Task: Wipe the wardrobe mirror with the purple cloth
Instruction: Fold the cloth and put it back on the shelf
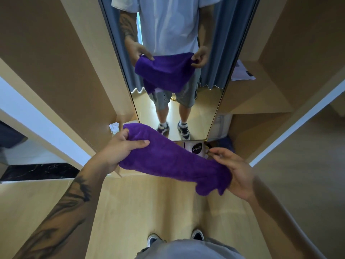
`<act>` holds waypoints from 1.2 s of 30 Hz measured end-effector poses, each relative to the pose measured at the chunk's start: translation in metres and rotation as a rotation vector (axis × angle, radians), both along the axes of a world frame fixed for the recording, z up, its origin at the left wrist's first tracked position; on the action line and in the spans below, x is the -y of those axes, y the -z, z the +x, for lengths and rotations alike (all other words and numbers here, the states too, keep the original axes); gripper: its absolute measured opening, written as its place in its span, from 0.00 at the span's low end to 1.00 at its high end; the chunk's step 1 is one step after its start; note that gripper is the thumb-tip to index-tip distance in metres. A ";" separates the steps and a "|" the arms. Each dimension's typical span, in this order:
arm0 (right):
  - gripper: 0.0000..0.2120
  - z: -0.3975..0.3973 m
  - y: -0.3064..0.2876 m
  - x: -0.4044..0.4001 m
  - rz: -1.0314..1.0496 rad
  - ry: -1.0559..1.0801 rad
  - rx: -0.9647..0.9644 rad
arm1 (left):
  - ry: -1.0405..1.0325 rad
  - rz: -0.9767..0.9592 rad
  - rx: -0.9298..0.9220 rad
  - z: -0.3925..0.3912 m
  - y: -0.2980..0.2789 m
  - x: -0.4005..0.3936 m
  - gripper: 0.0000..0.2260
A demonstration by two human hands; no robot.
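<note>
— While I stand facing the wardrobe mirror (186,19), the purple cloth (173,161) is stretched between my two hands, out in front of me and apart from the glass.

— How does each hand have it?

— My left hand (119,148) grips the upper, far end, fingers curled round it with the thumb lying across the top. My right hand (237,172) holds the lower, near end; the bunched fabric sits in my palm and my fingers curl loosely about it, the fingertips pointing toward the mirror.

— And the cloth itself?

— It is rolled into a thick band that slants down from left to right, with a loose corner hanging below my right hand.

— What shows in the mirror?

— My reflection, holding the same cloth at waist height, with blue curtains behind.

— Anything else nearby?

— A pale bag with a dark round "Hello" label (197,148) sits on the floor at the foot of the mirror, partly hidden behind the cloth. My shoes (197,234) stand on the light wood floor (140,206).
</note>
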State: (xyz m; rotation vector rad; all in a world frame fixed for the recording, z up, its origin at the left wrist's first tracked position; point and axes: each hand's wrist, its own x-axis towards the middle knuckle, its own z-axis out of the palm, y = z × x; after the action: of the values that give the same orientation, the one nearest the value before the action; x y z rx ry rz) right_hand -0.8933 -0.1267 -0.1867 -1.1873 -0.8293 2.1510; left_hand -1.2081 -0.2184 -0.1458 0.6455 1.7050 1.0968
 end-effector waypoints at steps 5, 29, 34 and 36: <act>0.07 -0.006 -0.008 -0.008 0.206 0.145 0.122 | -0.168 -0.073 -0.166 -0.010 0.002 -0.007 0.07; 0.07 0.016 -0.024 -0.032 0.545 0.396 0.302 | 0.044 0.166 -0.489 -0.019 -0.013 -0.017 0.20; 0.07 0.016 -0.032 -0.029 0.319 0.338 0.186 | -0.042 0.256 -0.384 -0.020 -0.019 -0.021 0.20; 0.07 0.011 -0.034 -0.023 0.100 0.341 0.020 | -0.051 0.317 -0.334 -0.018 -0.027 -0.022 0.20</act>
State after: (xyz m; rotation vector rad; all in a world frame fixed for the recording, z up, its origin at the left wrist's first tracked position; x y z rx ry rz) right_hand -0.8818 -0.1039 -0.1527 -1.2036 -0.6787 1.8045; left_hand -1.2266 -0.1964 -0.1189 1.0370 1.8496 1.3704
